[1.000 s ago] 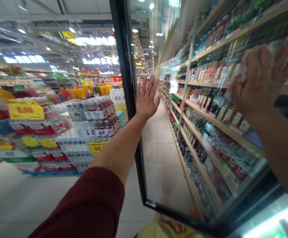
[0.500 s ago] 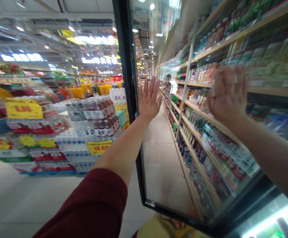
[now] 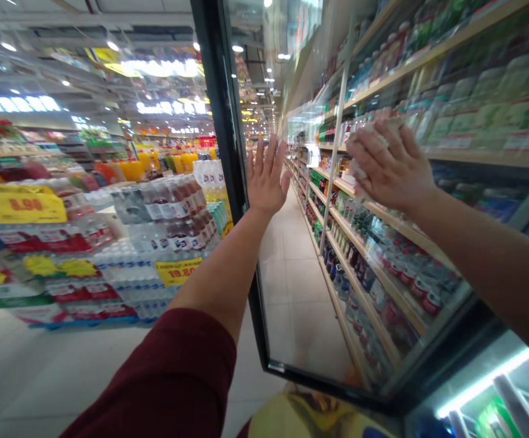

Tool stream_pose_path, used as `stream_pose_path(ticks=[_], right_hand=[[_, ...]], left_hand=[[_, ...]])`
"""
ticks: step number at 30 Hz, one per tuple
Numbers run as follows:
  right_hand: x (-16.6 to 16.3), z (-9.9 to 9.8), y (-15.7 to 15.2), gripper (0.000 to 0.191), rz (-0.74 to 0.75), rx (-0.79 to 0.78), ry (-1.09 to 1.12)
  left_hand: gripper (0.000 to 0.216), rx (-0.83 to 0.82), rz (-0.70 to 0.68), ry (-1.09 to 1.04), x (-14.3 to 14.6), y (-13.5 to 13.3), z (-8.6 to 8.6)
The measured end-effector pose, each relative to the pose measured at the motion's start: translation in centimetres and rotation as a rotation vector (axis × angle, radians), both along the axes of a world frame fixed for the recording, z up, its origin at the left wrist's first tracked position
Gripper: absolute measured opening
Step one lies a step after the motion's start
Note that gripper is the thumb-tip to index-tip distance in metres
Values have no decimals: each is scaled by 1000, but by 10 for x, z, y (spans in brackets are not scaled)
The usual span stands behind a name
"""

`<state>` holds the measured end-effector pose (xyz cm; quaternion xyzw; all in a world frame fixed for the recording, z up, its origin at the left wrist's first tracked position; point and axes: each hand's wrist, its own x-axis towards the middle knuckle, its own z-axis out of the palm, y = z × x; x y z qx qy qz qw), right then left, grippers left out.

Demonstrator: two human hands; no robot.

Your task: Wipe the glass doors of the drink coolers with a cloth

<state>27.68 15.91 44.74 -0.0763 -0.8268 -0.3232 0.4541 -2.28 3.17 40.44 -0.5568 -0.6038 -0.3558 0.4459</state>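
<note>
My left hand (image 3: pixel 267 179) lies flat with spread fingers against the glass door (image 3: pixel 298 334), close to the door's black edge frame (image 3: pixel 222 103). My right hand (image 3: pixel 396 167) presses a pale, thin cloth (image 3: pixel 378 139) to the same pane, further right and at about the same height. Only the cloth's edges show around the fingers, and its folds are blurred. The door stands swung open, and shelves of bottles appear in or through its glass.
Stacked drink packs (image 3: pixel 173 213) with yellow price signs (image 3: pixel 28 204) stand on the floor to the left. At lower right is a lit cooler interior (image 3: pixel 487 380). A yellow garment (image 3: pixel 292 420) shows at the bottom edge. Tiled floor (image 3: pixel 123 371) lies between.
My right hand has moved left across the glass with the cloth, tilting its fingers leftward. My left hand stays flat on the pane. The view has shifted slightly to the right.
</note>
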Motion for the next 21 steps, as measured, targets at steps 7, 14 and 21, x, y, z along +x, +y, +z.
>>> stream_pose_path(ticks=[7,14,21], right_hand=[[-1,2,-2,73,-74,-82,303],[7,2,6,65,-83,-70,289],[5,-9,0,65,-93,36,14]], left_hand=[[79,-6,-23,-28,-1,2,0],[77,-19,-31,-25,-1,-1,1],[70,8,-21,-10,-5,3,0]])
